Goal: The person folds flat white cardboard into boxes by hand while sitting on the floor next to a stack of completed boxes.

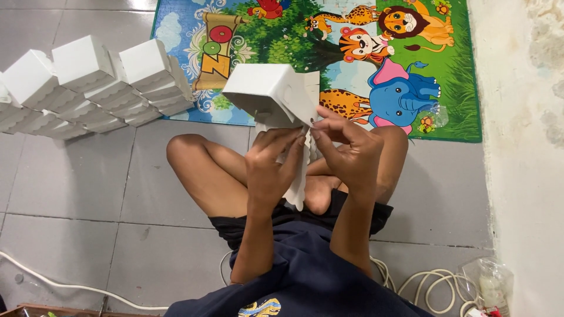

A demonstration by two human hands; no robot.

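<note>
Folding a white paper box [267, 94] w/ both hands over the lap, seated cross-legged on grey floor tiles [70, 188]. Left hand [269, 170] closed on the scalloped flap [299, 176] hanging below the box; right hand [346, 149] pinching the flap edge at the box's side wall, fingertips nearly meeting the left's. Imo best to keep creases square, seat the tab fully, don't crush the walls. Box sits just above and fwd of both hands, touching them. Stacks of finished boxes [94, 82] well apart at left, beside the animal play mat [352, 58].
</note>
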